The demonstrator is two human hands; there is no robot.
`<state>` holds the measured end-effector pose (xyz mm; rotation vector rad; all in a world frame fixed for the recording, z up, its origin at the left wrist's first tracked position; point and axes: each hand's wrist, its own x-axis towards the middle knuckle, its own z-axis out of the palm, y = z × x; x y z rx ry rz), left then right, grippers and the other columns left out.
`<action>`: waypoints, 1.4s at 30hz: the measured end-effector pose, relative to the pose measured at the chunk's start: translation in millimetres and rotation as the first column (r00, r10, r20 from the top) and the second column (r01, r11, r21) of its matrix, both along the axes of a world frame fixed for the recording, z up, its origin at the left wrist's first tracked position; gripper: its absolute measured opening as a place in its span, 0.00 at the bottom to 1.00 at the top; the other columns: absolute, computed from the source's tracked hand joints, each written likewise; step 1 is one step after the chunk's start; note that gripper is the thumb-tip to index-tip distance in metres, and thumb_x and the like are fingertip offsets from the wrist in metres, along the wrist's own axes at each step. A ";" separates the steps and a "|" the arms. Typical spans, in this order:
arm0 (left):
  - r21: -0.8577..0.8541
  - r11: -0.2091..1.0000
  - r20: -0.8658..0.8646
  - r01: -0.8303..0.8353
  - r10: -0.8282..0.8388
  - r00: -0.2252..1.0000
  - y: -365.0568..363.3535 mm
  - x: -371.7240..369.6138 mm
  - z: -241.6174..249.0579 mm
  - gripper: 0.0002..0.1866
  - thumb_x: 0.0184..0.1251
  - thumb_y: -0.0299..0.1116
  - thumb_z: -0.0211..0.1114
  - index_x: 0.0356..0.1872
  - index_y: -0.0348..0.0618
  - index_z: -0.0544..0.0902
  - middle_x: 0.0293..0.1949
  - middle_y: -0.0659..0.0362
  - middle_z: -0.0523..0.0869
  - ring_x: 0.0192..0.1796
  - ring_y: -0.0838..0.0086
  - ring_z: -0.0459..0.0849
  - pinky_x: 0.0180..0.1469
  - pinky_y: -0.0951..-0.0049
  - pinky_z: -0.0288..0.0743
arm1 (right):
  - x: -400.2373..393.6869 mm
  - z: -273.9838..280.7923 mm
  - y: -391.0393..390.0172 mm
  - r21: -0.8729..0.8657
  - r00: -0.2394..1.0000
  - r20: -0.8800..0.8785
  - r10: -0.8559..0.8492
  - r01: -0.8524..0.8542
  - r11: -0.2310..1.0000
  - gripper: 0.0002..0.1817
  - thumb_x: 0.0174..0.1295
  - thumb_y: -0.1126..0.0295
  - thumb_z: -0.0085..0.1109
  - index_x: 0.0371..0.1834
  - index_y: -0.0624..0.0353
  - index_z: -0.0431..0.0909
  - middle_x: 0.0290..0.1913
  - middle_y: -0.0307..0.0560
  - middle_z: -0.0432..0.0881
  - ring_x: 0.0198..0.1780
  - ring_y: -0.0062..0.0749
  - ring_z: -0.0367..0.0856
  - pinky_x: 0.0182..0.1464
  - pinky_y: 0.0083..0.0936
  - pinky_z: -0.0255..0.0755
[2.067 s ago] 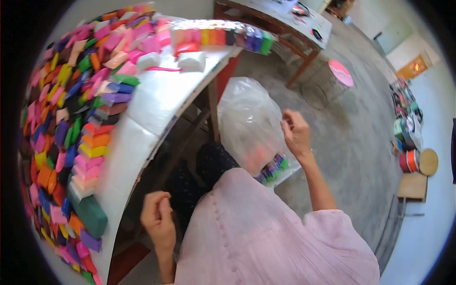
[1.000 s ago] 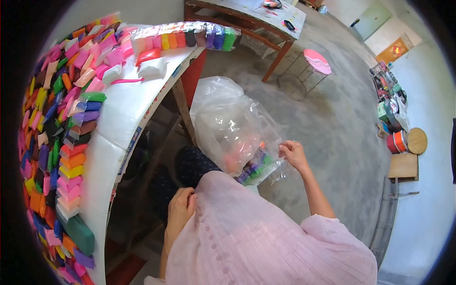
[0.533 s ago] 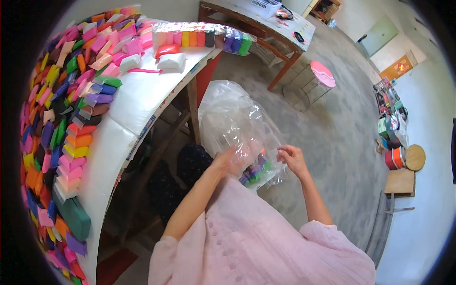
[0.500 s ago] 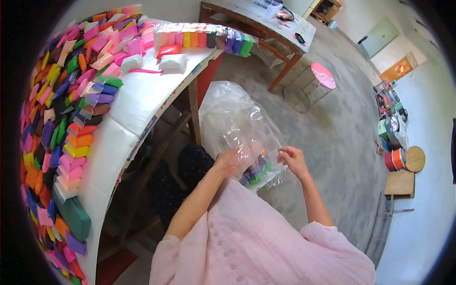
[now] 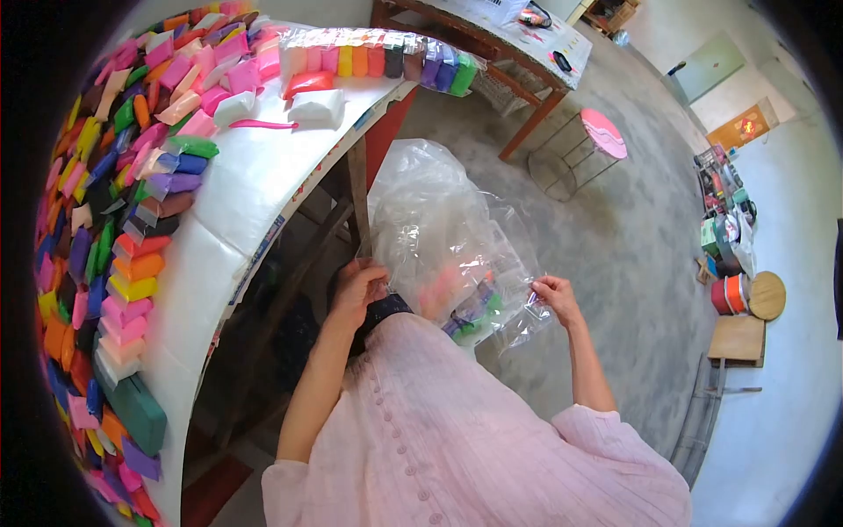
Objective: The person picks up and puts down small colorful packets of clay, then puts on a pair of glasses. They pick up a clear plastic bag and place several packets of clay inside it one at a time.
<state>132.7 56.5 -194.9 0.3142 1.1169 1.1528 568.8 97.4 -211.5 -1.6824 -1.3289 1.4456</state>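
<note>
A large clear plastic bag point(image 5: 430, 206) hangs open in front of my lap, with colourful small packets point(image 5: 474, 307) showing through its lower part. My left hand point(image 5: 360, 288) is closed at the bag's left side, fingers pinching the clear film. On the opposite side my right hand point(image 5: 557, 299) pinches the film between thumb and fingers. To my left, a white-covered table point(image 5: 241, 189) carries a big heap of colourful wrapped packets point(image 5: 114, 176). A clear-wrapped row of coloured packets point(image 5: 378, 60) lies along its far end, near a white packet point(image 5: 317, 107) and a pink plastic tool point(image 5: 263, 125).
A dark green block-shaped item point(image 5: 136, 413) lies at the table's near edge. Beyond the bag stand a pink-topped stool point(image 5: 604, 134) and a wooden table point(image 5: 527, 53). Assorted goods and a round wooden lid point(image 5: 767, 295) line the right wall.
My left hand has moved left, from in front of the bag to its left side. My right hand has shifted slightly right and down, and the bag is spread wider.
</note>
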 end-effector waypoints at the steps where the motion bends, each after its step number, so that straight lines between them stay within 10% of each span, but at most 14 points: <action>1: 0.021 1.000 0.021 0.002 -0.003 1.000 -5.1 -4.1 5.8 0.08 0.58 0.25 0.67 0.38 0.43 0.79 0.28 0.60 0.84 0.24 0.79 0.81 0.26 0.77 0.77 | 0.1 -6.3 0.1 -0.011 1.000 0.017 -0.026 0.026 1.000 0.10 0.66 0.66 0.62 0.40 0.63 0.84 0.32 0.39 0.85 0.31 0.20 0.80 0.34 0.19 0.74; 11: 0.130 0.991 0.202 -0.023 -0.004 0.979 -80.4 -7.4 37.1 0.19 0.60 0.25 0.63 0.54 0.41 0.74 0.33 0.57 0.84 0.27 0.79 0.79 0.31 0.78 0.73 | -74.6 -163.5 17.3 -0.059 0.985 0.168 -0.038 0.048 0.997 0.16 0.64 0.57 0.63 0.37 0.62 0.82 0.28 0.39 0.82 0.27 0.24 0.78 0.27 0.23 0.72; 17: 0.231 0.972 -0.114 0.032 -0.006 0.994 -102.5 3.1 42.7 0.24 0.59 0.21 0.64 0.57 0.40 0.72 0.36 0.61 0.84 0.33 0.83 0.78 0.34 0.81 0.71 | -86.9 -260.2 23.0 -0.013 0.837 0.542 0.079 -0.085 0.996 0.21 0.61 0.56 0.63 0.39 0.67 0.79 0.28 0.48 0.81 0.24 0.31 0.80 0.21 0.29 0.72; 23: 0.333 0.942 -0.368 0.046 0.085 0.926 -117.1 9.5 61.6 0.25 0.58 0.19 0.65 0.58 0.40 0.72 0.39 0.61 0.83 0.39 0.80 0.81 0.44 0.79 0.74 | -96.0 -221.1 3.2 -0.119 0.706 0.677 0.209 -0.175 0.977 0.25 0.61 0.55 0.64 0.44 0.72 0.78 0.34 0.55 0.85 0.31 0.38 0.85 0.26 0.30 0.73; 26: 0.381 0.919 -0.552 0.099 0.140 0.822 -122.2 8.0 68.5 0.24 0.58 0.17 0.63 0.57 0.39 0.72 0.39 0.60 0.84 0.37 0.81 0.79 0.42 0.79 0.74 | -97.3 -191.3 7.4 0.123 0.743 0.667 0.042 -0.166 0.978 0.22 0.65 0.56 0.60 0.48 0.69 0.79 0.39 0.55 0.86 0.35 0.35 0.87 0.30 0.27 0.76; 30: 0.478 0.857 -0.737 0.194 0.271 0.619 -127.4 4.7 73.0 0.21 0.56 0.17 0.65 0.53 0.39 0.76 0.39 0.58 0.84 0.34 0.75 0.80 0.38 0.75 0.74 | -141.6 -49.7 16.8 -0.045 0.997 -0.081 0.004 -0.007 0.999 0.20 0.71 0.57 0.52 0.51 0.65 0.79 0.42 0.50 0.86 0.38 0.31 0.87 0.36 0.23 0.79; 36: 0.411 0.681 -0.724 0.606 0.648 -0.237 -127.7 0.5 90.3 0.16 0.55 0.22 0.66 0.46 0.43 0.82 0.39 0.56 0.85 0.32 0.66 0.80 0.32 0.71 0.73 | -200.5 145.5 0.0 0.198 0.836 -0.529 0.149 -0.049 0.979 0.37 0.66 0.50 0.60 0.70 0.63 0.62 0.54 0.56 0.80 0.47 0.36 0.87 0.39 0.23 0.81; 42: 0.412 0.712 -0.533 0.568 0.694 -0.484 -136.3 2.3 104.6 0.12 0.58 0.24 0.66 0.43 0.49 0.85 0.42 0.56 0.86 0.32 0.67 0.78 0.33 0.68 0.72 | -228.0 210.7 -27.3 0.405 0.886 -0.385 0.258 -0.088 0.910 0.52 0.58 0.46 0.66 0.76 0.64 0.49 0.64 0.63 0.72 0.51 0.49 0.85 0.42 0.34 0.84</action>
